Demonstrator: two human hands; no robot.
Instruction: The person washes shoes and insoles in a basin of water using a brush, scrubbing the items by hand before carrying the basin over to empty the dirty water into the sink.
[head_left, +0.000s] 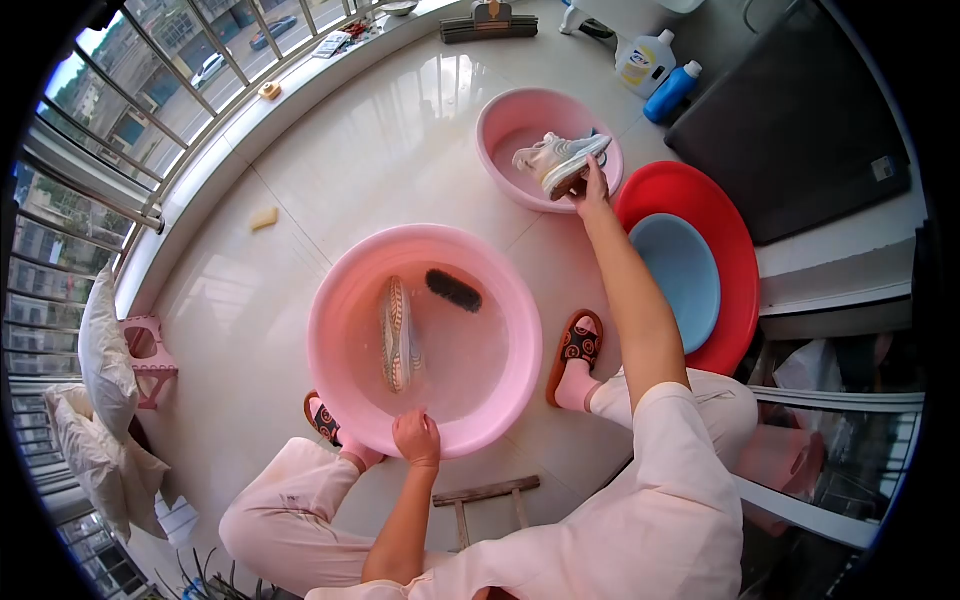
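Pale, glossy tiles (370, 150) covered the floor, and barred windows (175, 85) curved from nine to eleven o'clock of the view. Near the middle stood a large pink basin (529, 350) of cloudy water; in it, a shoe (400, 335) lay just to nine o'clock of the centre and a black brush (454, 290) at one. The left hand (416, 437) was at this basin's six o'clock rim, closed into a loose fist; whether it touched the rim could not be told. At one o'clock from that basin, over a smaller pink basin (505, 120), the right hand (592, 188) gripped a second shoe (556, 160) by its sole. Between two and three o'clock, a blue basin (675, 280) sat inside a red basin (738, 260). At ten o'clock, a yellow block (264, 219) lay on the tiles.
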